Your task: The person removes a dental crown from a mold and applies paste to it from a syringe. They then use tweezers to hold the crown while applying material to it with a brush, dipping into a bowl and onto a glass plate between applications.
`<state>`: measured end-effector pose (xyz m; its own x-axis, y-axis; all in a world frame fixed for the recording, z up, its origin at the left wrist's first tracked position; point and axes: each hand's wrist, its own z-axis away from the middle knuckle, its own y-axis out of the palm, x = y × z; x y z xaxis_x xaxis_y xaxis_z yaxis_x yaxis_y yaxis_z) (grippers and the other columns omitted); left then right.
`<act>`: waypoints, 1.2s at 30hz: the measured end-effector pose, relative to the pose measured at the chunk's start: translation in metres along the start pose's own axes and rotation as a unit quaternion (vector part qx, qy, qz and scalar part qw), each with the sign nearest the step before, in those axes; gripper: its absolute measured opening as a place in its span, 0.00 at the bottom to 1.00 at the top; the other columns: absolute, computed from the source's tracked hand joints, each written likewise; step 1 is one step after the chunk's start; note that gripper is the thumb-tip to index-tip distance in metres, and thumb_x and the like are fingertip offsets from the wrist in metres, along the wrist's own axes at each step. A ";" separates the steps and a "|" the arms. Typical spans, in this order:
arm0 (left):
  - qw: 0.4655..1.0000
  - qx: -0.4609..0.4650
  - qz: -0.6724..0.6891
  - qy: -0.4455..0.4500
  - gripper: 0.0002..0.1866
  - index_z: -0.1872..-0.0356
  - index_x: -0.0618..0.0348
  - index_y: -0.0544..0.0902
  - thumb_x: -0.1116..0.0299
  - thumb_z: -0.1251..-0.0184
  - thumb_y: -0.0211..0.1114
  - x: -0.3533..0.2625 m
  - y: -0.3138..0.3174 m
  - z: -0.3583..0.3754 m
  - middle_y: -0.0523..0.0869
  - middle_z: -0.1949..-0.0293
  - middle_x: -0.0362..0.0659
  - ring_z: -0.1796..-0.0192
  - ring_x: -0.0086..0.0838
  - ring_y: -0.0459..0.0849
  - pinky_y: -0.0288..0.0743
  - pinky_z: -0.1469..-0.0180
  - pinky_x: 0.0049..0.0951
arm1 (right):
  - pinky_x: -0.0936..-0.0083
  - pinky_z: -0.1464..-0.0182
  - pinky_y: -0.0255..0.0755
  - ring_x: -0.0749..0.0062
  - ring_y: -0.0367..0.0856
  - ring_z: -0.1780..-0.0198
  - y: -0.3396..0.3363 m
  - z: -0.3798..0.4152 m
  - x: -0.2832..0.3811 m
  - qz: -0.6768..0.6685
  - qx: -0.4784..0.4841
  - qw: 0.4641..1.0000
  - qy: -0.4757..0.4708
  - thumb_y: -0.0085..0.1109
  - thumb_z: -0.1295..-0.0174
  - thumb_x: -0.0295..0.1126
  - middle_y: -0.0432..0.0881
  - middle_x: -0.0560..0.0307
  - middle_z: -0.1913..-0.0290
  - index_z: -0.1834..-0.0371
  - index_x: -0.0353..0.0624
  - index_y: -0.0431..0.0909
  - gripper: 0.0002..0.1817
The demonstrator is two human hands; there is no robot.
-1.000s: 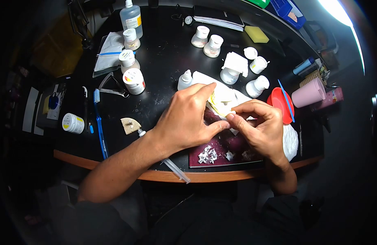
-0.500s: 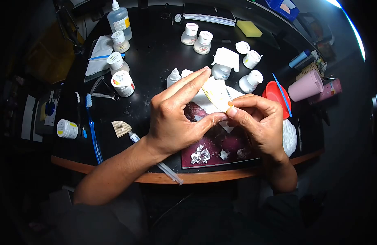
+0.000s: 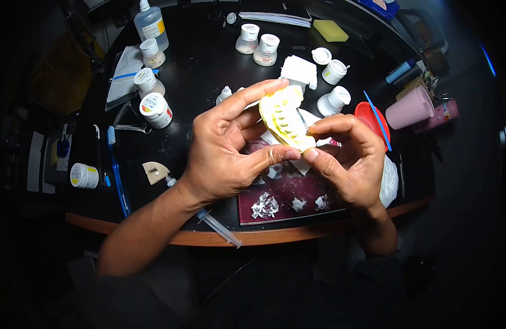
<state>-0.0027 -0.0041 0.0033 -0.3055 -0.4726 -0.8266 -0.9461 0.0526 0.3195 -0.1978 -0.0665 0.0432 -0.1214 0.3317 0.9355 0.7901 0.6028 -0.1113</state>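
A yellowish-white dental cast (image 3: 284,118) is held up over the front of the desk, its row of teeth turned toward me. My left hand (image 3: 222,145) grips it, fingers behind the far edge and thumb along the near edge. My right hand (image 3: 351,156) is closed at the cast's right side, thumb at its lower corner. A thin dark tool (image 3: 303,119) sticks out from those fingertips and lies against the cast; the rest of it is hidden. Below is a dark red slab (image 3: 280,200) with white paste heaps (image 3: 265,205).
White jars (image 3: 156,110) line the left, near a blue toothbrush (image 3: 117,175) and a syringe (image 3: 220,227). More jars (image 3: 266,50) stand at the back. Right of my hands are a red bowl (image 3: 368,114) with a blue stick (image 3: 377,120), and a pink cup (image 3: 409,111).
The cast has tilted so its tooth side now faces me; earlier it was seen nearly edge-on. My left fingers have shifted around its far edge. The camera view has moved slightly.
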 end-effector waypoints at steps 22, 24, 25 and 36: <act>0.984 0.086 -0.119 0.102 0.36 0.36 0.65 0.79 0.84 0.51 0.82 0.002 -0.007 -0.005 0.74 0.29 0.58 0.31 0.42 0.80 0.84 0.33 0.38 | 0.71 0.47 0.91 0.66 0.88 0.47 -0.002 0.000 -0.005 0.070 0.025 0.994 -0.083 0.67 0.48 0.14 0.81 0.48 0.51 0.62 0.31 0.83 0.10; 0.978 0.100 -0.145 0.110 0.38 0.35 0.68 0.76 0.86 0.51 0.81 0.001 -0.009 -0.004 0.72 0.28 0.62 0.31 0.44 0.79 0.83 0.33 0.39 | 0.71 0.47 0.91 0.66 0.87 0.47 -0.001 -0.001 -0.003 0.078 0.030 0.993 -0.084 0.66 0.48 0.13 0.81 0.48 0.52 0.62 0.31 0.83 0.10; 0.978 0.100 -0.146 0.111 0.38 0.35 0.68 0.76 0.86 0.51 0.81 0.001 -0.010 -0.004 0.72 0.28 0.62 0.31 0.44 0.79 0.83 0.33 0.39 | 0.71 0.47 0.91 0.66 0.87 0.47 -0.002 -0.001 -0.002 0.082 0.031 0.993 -0.084 0.66 0.48 0.13 0.81 0.48 0.52 0.62 0.31 0.83 0.10; 0.979 0.087 -0.150 0.112 0.35 0.36 0.67 0.78 0.83 0.49 0.81 0.002 -0.010 -0.004 0.74 0.29 0.60 0.32 0.41 0.81 0.84 0.34 0.38 | 0.70 0.43 0.88 0.65 0.84 0.42 -0.003 0.000 0.003 0.084 0.051 0.993 -0.066 0.63 0.45 0.10 0.78 0.47 0.49 0.61 0.29 0.82 0.09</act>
<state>0.0064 -0.0085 0.0005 0.0011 -0.6696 -0.7427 -0.9995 0.0220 -0.0213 -0.2004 -0.0674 0.0460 -0.0765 0.5219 0.8495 0.7413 0.5996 -0.3016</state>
